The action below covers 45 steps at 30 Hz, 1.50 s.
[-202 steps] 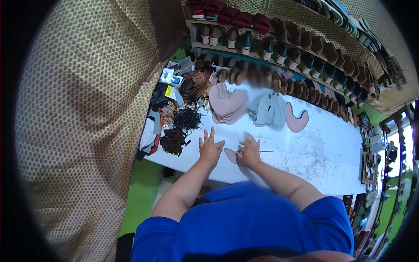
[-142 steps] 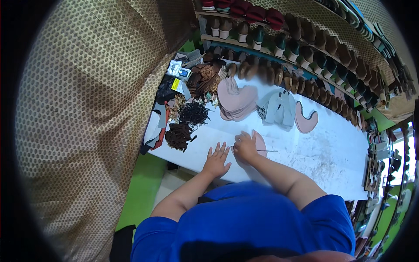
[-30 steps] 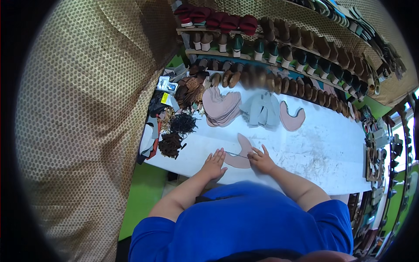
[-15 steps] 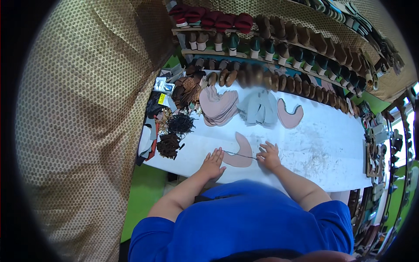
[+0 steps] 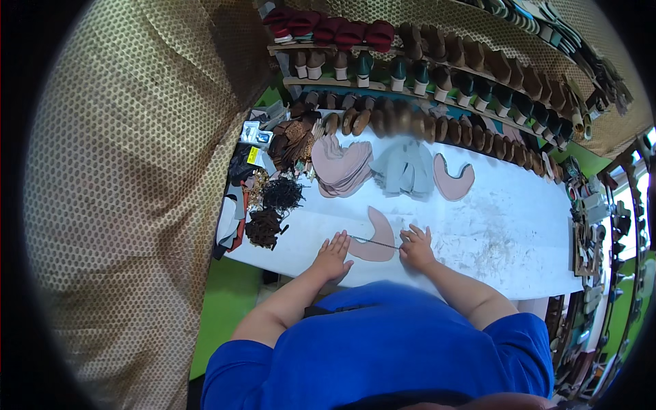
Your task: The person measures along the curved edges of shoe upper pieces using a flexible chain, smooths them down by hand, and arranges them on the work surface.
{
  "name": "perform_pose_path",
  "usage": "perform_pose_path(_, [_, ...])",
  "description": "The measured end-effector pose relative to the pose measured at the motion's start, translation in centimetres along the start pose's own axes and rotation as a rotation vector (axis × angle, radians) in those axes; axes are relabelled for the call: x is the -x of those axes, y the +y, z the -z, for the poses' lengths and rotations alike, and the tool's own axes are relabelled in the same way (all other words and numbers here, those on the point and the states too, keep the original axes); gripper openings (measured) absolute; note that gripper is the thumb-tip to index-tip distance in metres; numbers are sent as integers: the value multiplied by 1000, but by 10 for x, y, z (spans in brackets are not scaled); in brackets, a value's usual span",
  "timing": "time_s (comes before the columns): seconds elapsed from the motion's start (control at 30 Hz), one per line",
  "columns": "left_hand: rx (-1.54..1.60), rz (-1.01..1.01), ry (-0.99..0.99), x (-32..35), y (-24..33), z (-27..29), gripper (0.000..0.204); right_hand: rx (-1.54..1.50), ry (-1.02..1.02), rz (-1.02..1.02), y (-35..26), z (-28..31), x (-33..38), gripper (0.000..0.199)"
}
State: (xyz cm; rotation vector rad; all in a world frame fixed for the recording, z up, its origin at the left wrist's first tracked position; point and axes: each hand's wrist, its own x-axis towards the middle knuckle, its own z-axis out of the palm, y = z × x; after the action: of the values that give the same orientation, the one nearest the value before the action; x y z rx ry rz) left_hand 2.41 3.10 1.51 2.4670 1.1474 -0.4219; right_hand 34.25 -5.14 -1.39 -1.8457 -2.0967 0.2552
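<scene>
- Head view: a pink curved leather piece (image 5: 375, 237) lies flat on the white bench (image 5: 506, 232), close to the near edge and toward its left half, right between the two hands.
- A thin dark beaded strip (image 5: 372, 242) stretches straight across the piece's lower part, running from the left hand to the right hand.
- The left hand (image 5: 333, 255) rests palm down on the bench just left of the piece, fingers spread fairly wide and flat; its fingertips (image 5: 344, 237) meet the strip's left end, and nothing is gripped in the palm.
- The right hand (image 5: 416, 247) sits just right of the piece, fingers curled in narrow; its fingertips (image 5: 407, 238) appear to pinch the strip's right end, though the grip is too small to tell for sure.
- Toward the far edge lie a stack of pink pieces (image 5: 342, 166), a grey stack (image 5: 405, 169) beside it, and a single pink cut-out (image 5: 454, 180) further right.
- At the left end of the bench sit dark tangled bundles (image 5: 272, 208).
- Beyond the far edge, shelves carry rows of shoes (image 5: 437, 75).
</scene>
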Motion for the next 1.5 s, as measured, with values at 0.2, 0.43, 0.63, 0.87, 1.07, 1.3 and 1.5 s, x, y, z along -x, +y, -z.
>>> perform_pose_path(0.2, [4, 6, -29, 2, 2, 7, 87, -170, -25, -170, -12, 7, -9, 8])
perform_pose_path(0.43, [30, 19, 21, 2, 2, 14, 81, -236, -105, -214, -25, 19, -8, 12])
perform_pose_path(0.63, [45, 27, 81, -1, 5, 14, 76, -185, -195, -172, -32, 17, 1, 14])
perform_pose_path(0.87, [13, 51, 103, 0, 10, 12, 76, -122, -169, -227, -37, 22, 3, 14])
perform_pose_path(1.07, [-15, 63, 106, -1, 13, 11, 76, -101, -170, -265, -42, 24, 3, 15])
perform_pose_path(1.3, [-54, 58, 82, -3, 13, 14, 75, -123, -190, -269, -49, 9, 14, 14])
perform_pose_path(1.5, [-86, 15, 123, -4, 8, 11, 73, -112, -206, -282, -53, 7, 15, 15])
